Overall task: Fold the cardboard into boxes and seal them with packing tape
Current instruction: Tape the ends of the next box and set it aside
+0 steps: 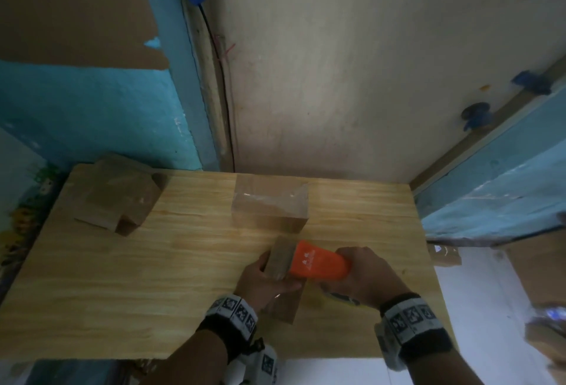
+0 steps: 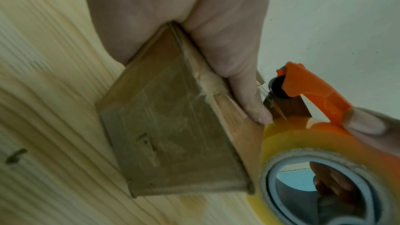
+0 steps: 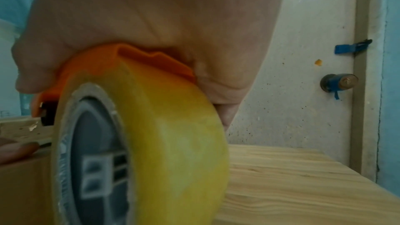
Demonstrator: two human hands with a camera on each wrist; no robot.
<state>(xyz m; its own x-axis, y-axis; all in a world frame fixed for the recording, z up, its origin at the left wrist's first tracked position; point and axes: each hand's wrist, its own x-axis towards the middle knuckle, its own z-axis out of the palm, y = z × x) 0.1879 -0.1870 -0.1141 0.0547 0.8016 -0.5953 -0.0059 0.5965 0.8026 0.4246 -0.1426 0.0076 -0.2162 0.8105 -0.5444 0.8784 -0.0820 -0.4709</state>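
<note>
While the left hand [image 1: 266, 280] grips a small brown cardboard box [image 1: 280, 257] above the pale wooden bench [image 1: 122, 277], the right hand [image 1: 363, 276] clasps an orange tape dispenser [image 1: 318, 260] against it.

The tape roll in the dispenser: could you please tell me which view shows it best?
The right wrist view: the tape roll fills the frame, core and edge visible. The left wrist view crops it at the corner; in the head view the orange dispenser hides it.

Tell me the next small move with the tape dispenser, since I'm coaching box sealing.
Probably draw the orange tape dispenser along the small brown cardboard box: the right hand has its front end against the box, while the left hand steadies it on the wooden table.
</note>
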